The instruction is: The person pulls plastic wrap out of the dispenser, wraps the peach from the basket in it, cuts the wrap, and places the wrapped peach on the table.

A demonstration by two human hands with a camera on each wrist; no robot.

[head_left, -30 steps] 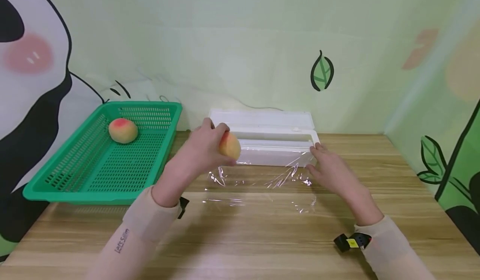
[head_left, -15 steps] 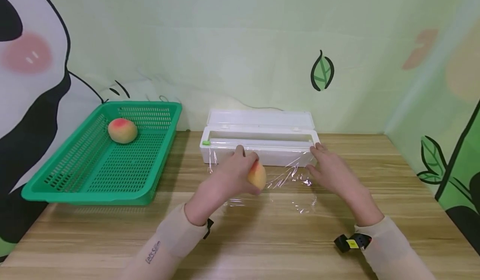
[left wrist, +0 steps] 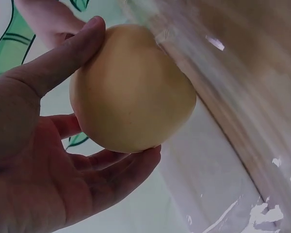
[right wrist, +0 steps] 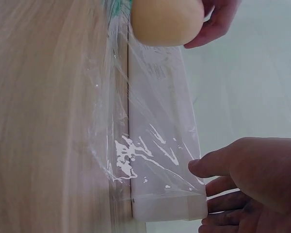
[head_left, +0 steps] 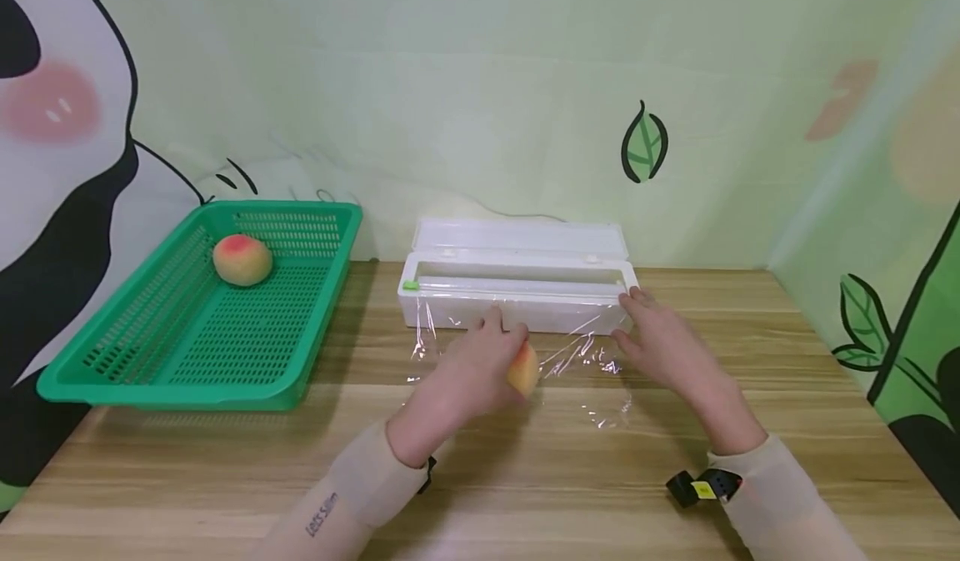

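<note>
My left hand (head_left: 480,365) holds a yellow peach (left wrist: 136,87) with a red blush, thumb on one side and fingertips on the other. The peach is over clear cling film (head_left: 577,365) pulled out from a long white cling film box (head_left: 517,315). The box's lid (head_left: 517,237) stands tipped back, and a film roll (head_left: 517,286) lies inside. My right hand (head_left: 667,340) rests at the right end of the box, fingertips at its top corner and thumb near the front. In the right wrist view the film drapes over the box front, wrinkled near my right thumb (right wrist: 208,165).
A green perforated basket (head_left: 300,361) stands on the left with another peach (head_left: 242,260) in it. A green slider (head_left: 411,285) sits at the box's left end. Behind the wooden table (head_left: 570,494) hangs a printed backdrop (head_left: 495,127).
My left hand has carried the peach right and toward me, from in front of the box to over the film, then slightly lower. The right hand has stayed at the box.
</note>
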